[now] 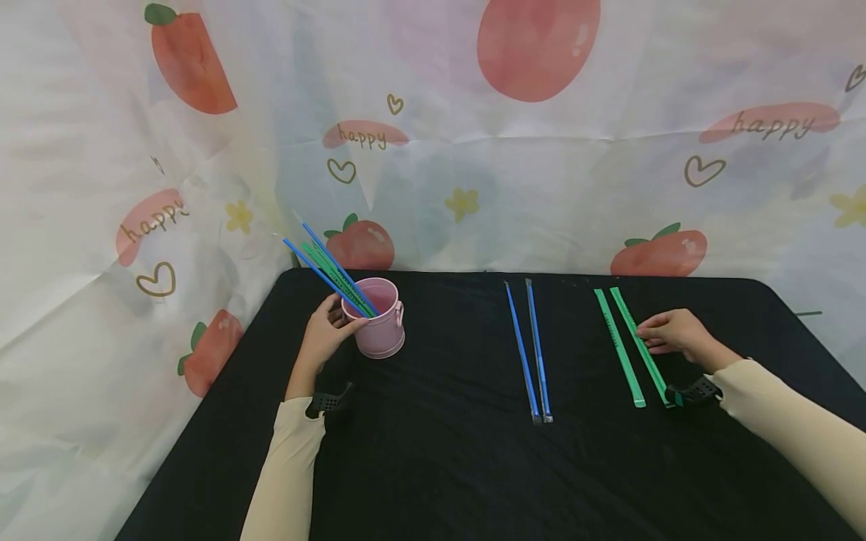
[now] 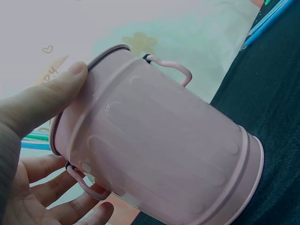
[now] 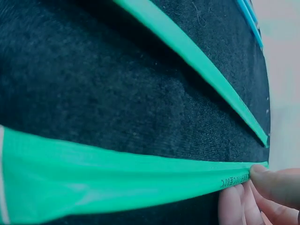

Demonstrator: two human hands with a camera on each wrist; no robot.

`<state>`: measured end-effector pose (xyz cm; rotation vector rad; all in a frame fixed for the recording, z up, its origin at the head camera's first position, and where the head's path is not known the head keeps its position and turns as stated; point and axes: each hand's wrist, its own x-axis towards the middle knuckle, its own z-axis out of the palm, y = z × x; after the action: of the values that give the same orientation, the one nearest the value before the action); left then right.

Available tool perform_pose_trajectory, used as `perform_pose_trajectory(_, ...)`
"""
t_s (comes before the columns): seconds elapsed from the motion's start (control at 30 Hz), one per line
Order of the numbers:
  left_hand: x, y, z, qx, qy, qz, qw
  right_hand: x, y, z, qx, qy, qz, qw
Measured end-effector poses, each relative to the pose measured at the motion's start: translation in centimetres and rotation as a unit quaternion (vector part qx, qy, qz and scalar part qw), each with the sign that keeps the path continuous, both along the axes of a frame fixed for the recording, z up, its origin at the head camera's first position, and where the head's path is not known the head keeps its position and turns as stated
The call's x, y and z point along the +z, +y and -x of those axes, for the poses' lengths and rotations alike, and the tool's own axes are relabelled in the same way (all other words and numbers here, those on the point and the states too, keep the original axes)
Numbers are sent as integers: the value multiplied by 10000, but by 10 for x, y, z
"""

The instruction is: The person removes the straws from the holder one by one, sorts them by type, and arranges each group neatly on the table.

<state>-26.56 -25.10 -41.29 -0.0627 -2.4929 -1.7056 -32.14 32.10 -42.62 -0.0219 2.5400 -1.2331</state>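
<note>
Right hand has its fingers pinched on a green straw, thumb on top, closer to the far end. Can't tell if that end is lifted off the table at all. Left hand has got the pink bucket by the rim, thumb on the edge, the other fingers kinda spread around by one handle. Blue and green straws poke out of the bucket, leaning left. Just left of the pinched one there's a second green straw, lying roughly parallel. Then a pair of blue straws near the middle, well apart from the bucket. Behind it all hangs a fruit-print "happy" curtain.
</note>
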Motion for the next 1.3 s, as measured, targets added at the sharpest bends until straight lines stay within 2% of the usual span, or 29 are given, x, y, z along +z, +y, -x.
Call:
perform_pose_trajectory(0.03, -4, -1, 2, 19, 38, 18, 10000, 0, 0, 0, -4, 4, -30, 10000)
perform_pose_trajectory(0.1, -4, -1, 2, 47, 96, 56, 9999, 1, -1, 0, -33, 4, -66, 10000)
perform_pose_trajectory(0.43, -4, -1, 2, -1, 168, 40, 9999, 3, -2, -1, -7, 91, -218, 9997)
perform_pose_trajectory(0.93, -4, 0, 0, 21, 142, -2, 9999, 3, 1, -3, 58, 111, -164, 9998)
perform_pose_trajectory(1.3, -4, 0, 1, -27, 255, -25, 9997, 5, 12, 1, 248, -403, 308, 9984)
